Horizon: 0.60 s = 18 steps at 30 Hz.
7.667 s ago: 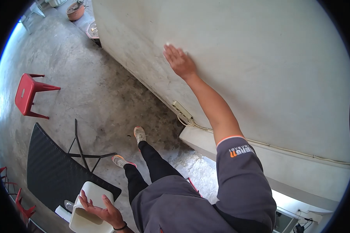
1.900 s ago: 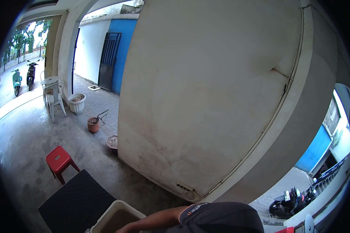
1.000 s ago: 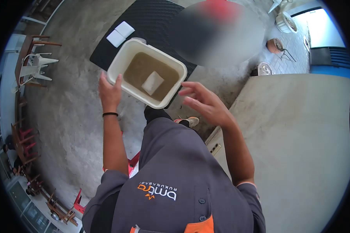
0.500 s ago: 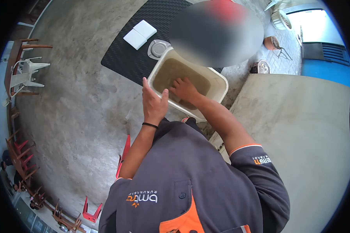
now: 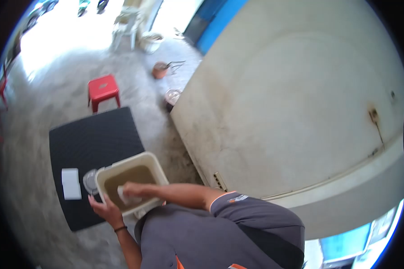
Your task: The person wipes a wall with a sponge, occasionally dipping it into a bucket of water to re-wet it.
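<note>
Tub: the pale tub (image 5: pixel 155 162) is sitting at the four o'clock side of the tabletop (image 5: pixel 96 132), apparently jutting past its edge; what is bearing it underneath is not showing.
Liquid: murky liquid (image 5: pixel 141 175) is covering the tub's floor.
White piece: a blurred white piece (image 5: pixel 120 193) is lying towards seven o'clock inside the tub, at the right hand's fingertips.
Right hand: the right hand (image 5: pixel 133 190) is apparently gripping that piece, its forearm entering from three o'clock.
Left hand: the left hand (image 5: pixel 104 210) is spreading open by the rim at seven o'clock; whether it is touching, one cannot tell.
Neighbours: a clear dish (image 5: pixel 90 181) is resting just beside the tub at nine o'clock, white packs (image 5: pixel 71 184) lying beyond it.
Slip risk: wetness could be loosening the grip, dropping the piece and splashing the packs.
Tipping risk: the overhang could be unbalancing the tub if a forearm is pressing its rim.
</note>
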Motion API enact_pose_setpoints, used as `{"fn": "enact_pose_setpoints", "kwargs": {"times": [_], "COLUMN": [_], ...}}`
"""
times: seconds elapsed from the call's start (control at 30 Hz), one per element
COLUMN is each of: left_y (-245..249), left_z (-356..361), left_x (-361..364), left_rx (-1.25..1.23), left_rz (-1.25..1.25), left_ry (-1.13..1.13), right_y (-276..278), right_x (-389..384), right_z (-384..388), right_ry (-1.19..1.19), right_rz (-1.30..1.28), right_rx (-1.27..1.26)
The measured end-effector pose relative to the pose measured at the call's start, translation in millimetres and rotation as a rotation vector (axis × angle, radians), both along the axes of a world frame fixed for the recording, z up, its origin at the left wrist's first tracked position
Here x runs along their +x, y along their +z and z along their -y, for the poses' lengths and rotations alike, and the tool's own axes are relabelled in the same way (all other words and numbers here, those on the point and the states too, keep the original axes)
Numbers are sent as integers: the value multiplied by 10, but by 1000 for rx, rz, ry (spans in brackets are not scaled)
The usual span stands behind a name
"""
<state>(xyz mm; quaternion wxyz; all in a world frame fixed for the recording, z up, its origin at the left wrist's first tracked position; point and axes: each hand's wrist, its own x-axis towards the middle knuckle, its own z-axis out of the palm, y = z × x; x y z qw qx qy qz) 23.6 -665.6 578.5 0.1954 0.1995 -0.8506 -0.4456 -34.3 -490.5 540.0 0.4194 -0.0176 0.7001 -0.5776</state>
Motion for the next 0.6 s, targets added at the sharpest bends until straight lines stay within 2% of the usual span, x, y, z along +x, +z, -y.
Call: {"fn": "enact_pose_setpoints", "kwargs": {"times": [0.07,0.13,0.2,0.3,0.4,0.43,0.53,0.57,0.6], "left_y": [76,99,103,114,138,130,136,33,93], "left_z": [-31,-34,-32,-64,-89,-84,-103,-73,-100], "left_x": [-9,14,21,17,12,18,13,6,16], "left_rx": [13,-14,-46,-116,-137,-156,-210,-241,-251], "left_rz": [30,53,70,62,88,83,97,84,109], "left_ry": [-29,-52,-53,-30,-11,-11,21,23,31], "right_y": [70,144,185,523,175,106,211,358,256], "right_x": [3,145,298,294,220,223,263,279,233], "right_z": [102,215,377,371,355,352,344,320,322], "right_ry": [111,-4,-69,298,398,361,305,267,296], "right_rz": [-141,-176,-178,-297,-441,-510,-504,-461,-368], "right_rx": [98,126,257,588,482,499,513,481,427]}}
